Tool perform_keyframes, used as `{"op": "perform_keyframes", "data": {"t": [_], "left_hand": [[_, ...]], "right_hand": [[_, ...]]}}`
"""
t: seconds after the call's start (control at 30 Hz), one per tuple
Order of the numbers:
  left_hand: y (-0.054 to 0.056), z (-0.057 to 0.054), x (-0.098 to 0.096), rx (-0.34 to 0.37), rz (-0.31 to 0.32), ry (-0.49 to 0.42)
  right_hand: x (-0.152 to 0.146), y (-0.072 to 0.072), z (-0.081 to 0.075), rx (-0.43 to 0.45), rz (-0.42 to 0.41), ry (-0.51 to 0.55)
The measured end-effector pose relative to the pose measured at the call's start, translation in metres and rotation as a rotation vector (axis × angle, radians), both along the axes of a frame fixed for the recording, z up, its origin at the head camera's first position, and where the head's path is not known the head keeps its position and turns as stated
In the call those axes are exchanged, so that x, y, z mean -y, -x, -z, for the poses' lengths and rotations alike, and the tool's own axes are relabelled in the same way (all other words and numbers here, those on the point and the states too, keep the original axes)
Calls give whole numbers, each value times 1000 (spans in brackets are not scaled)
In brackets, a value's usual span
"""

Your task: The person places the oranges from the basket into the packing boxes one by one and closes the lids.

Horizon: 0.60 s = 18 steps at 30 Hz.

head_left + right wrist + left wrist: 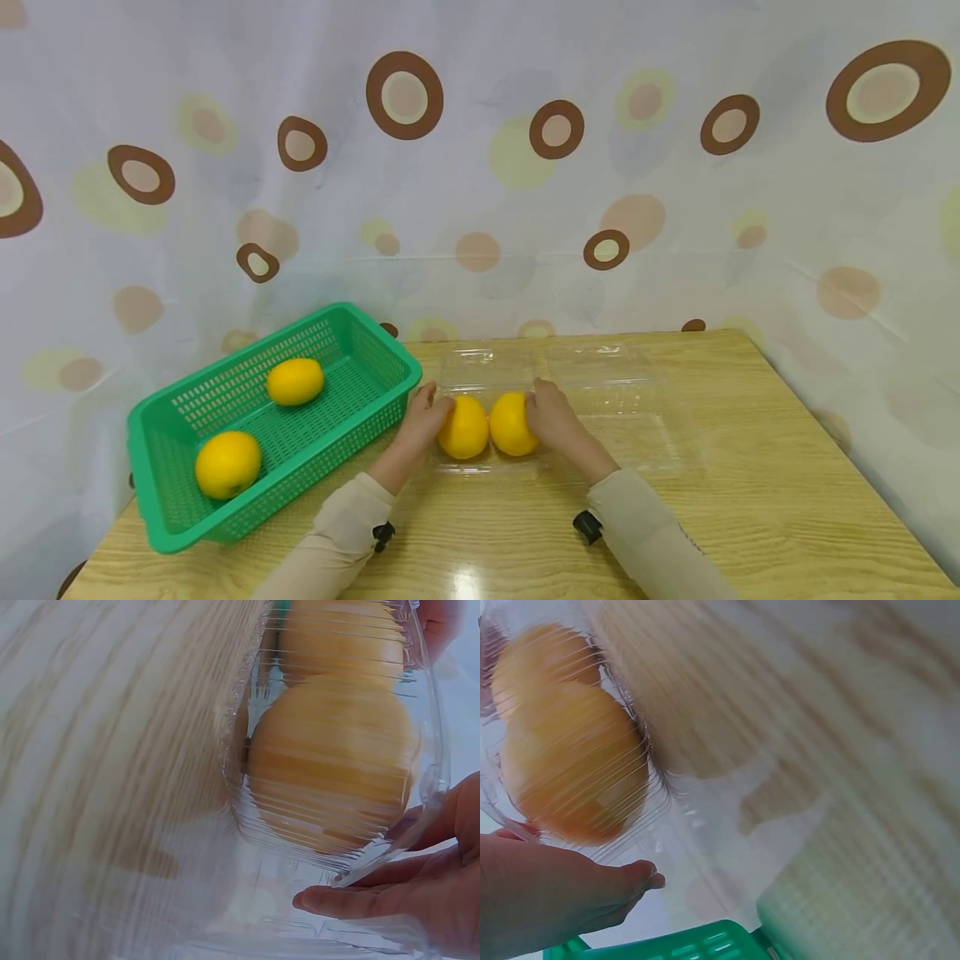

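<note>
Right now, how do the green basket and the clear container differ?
The green basket is opaque, with perforated walls; the clear container is see-through. The basket's yellow fruits lie apart; the container's fruits sit side by side. Both are open, with two fruits each.

Two round yellow-orange fruits (577, 769) sit inside a clear plastic box (657, 784), one in front of the other. The left hand (562, 892) is by the box's end. A green basket (660, 943) peeks up below.

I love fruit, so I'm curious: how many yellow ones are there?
4: near fruit and far fruit in the green basket, left fruit and right fruit in the clear container.
</note>
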<state>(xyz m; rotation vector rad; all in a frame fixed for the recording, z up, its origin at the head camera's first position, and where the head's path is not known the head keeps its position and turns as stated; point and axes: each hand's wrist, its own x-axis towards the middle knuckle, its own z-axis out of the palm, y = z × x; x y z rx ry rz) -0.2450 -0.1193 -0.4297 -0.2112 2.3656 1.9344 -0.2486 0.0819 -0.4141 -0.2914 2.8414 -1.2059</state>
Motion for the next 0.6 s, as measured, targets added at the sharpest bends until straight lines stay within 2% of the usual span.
{"op": "perform_keyframes", "data": {"t": [0.23,0.6], "left_hand": [[0,-3,1,-18,19,-15],[-1,-6,1,-23,7,-48]], "right_hand": [[-2,-1,1,0,19,59],[-5,3,3,-21,64,106]]}}
